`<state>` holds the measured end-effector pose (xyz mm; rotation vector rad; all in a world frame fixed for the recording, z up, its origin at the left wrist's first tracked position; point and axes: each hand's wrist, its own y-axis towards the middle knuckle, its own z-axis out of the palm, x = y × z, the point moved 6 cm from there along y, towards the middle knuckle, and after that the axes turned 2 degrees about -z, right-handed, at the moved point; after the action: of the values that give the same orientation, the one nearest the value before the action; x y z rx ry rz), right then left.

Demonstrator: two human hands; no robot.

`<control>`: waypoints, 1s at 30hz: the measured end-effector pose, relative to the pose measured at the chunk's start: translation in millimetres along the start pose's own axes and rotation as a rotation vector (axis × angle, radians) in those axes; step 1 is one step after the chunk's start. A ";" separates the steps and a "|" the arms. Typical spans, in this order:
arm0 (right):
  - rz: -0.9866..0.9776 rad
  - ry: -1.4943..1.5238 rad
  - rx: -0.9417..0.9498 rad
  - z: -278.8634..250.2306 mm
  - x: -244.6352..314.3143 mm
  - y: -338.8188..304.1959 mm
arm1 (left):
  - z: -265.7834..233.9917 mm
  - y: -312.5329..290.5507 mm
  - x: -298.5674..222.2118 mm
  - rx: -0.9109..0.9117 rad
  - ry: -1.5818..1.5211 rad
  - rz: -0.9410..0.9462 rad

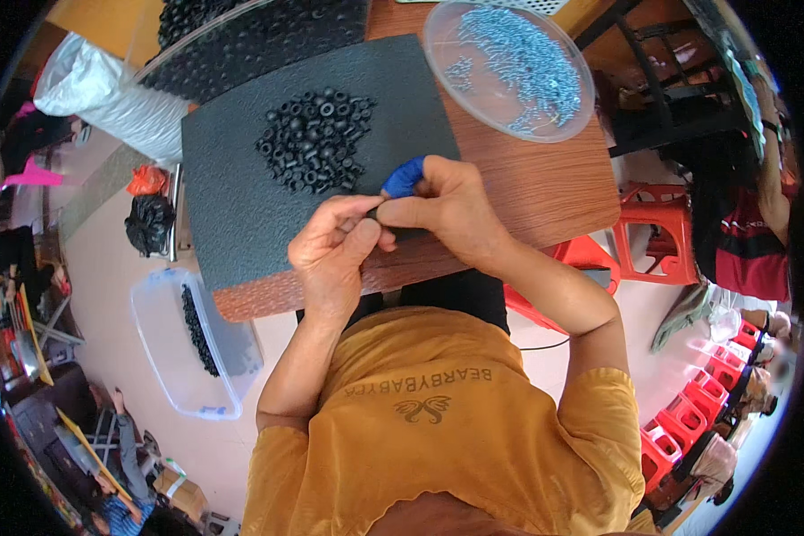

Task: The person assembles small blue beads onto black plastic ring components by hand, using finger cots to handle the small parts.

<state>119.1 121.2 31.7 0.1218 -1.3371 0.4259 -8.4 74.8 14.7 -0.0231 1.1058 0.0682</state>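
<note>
My left hand (pixel 330 255) and my right hand (pixel 451 207) meet over the near edge of a dark mat (pixel 228 170). Both have their fingertips pinched together around a small black part (pixel 372 214), mostly hidden by the fingers. A blue covering (pixel 406 178) wraps a finger of my right hand. Just beyond my hands, a loose pile of small round black parts (pixel 317 141), some with holes, lies on the mat. Farther right, a round clear tray (pixel 440 67) holds many thin light-blue pieces, too small to make out.
The brown wooden table (pixel 554 192) ends close to my body. A large clear bin (pixel 268 45) of black parts stands at the back left, beside a white sack (pixel 121 98). On the floor at left sits a clear box (pixel 156 357). Red stools (pixel 657 237) stand at right; other people sit farther away.
</note>
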 end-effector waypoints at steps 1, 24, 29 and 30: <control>0.010 -0.078 -0.026 -3.5 1.4 -0.7 | -3.5 -0.8 5.5 0.002 -0.016 -0.010; -0.796 -0.953 -0.159 -16.7 33.8 35.1 | -10.9 -5.2 10.8 0.002 -0.119 -0.221; -0.898 -1.114 -0.117 1.3 25.5 51.2 | -12.6 -5.7 10.6 0.005 -0.151 -0.216; -0.897 -1.112 -0.118 3.1 23.3 54.6 | -12.7 -5.6 10.7 0.005 -0.150 -0.217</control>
<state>100.1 175.6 46.3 0.9180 -2.1797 -0.5900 -14.6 69.1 -0.7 -0.1316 0.9477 -0.1256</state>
